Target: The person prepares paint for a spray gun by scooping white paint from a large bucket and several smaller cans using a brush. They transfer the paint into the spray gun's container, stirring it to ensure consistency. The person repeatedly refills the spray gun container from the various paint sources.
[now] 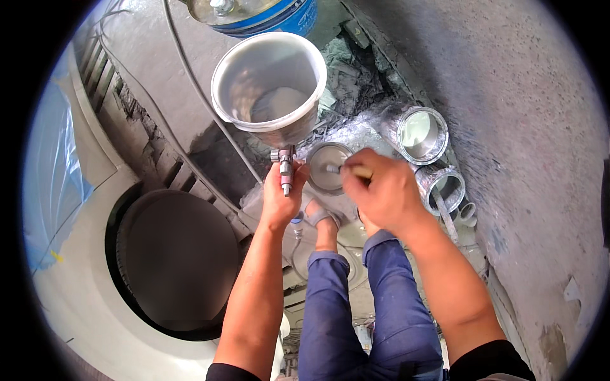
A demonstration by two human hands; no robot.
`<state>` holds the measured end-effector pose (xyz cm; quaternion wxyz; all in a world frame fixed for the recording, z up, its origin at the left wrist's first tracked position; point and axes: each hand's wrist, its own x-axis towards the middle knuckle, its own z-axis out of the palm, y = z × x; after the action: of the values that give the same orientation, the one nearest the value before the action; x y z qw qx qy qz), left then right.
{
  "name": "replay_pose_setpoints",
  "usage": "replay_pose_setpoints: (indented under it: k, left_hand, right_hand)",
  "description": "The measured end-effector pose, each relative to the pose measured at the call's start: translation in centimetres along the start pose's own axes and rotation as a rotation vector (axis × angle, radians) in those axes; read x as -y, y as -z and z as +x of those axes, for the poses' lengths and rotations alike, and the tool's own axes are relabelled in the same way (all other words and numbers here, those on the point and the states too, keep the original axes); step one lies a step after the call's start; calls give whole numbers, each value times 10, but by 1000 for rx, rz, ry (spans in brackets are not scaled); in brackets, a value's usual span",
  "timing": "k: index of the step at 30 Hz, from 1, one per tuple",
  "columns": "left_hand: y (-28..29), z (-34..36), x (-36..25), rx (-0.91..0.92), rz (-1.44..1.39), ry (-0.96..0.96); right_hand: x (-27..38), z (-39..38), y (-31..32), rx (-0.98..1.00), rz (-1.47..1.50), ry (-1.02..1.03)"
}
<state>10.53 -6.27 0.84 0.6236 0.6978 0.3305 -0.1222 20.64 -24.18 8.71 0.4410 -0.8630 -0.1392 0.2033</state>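
The left hand (280,198) is wrapped around a spray gun (286,169); the right (380,192) pinches a pale-handled tool (361,171) — its tip over an open can (318,188) between both hands. Beyond: a white bucket (279,60), then a blue drum (270,25).

Downward fisheye from head height

I seem to be in a vehicle paint workshop: a cream car body (79,286) with a dark wheel (181,260) and plastic film (60,171) to my left, paint-smeared cans (395,130) right, a blue drum (270,24) far, my spray gun (286,170) near.
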Motion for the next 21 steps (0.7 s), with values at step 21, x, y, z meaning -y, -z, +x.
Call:
replay_pose_setpoints:
  k: [21]
  left_hand:
    - [15, 5, -11, 105, -3, 166]
  right_hand:
    - [3, 0, 6, 132, -26, 312]
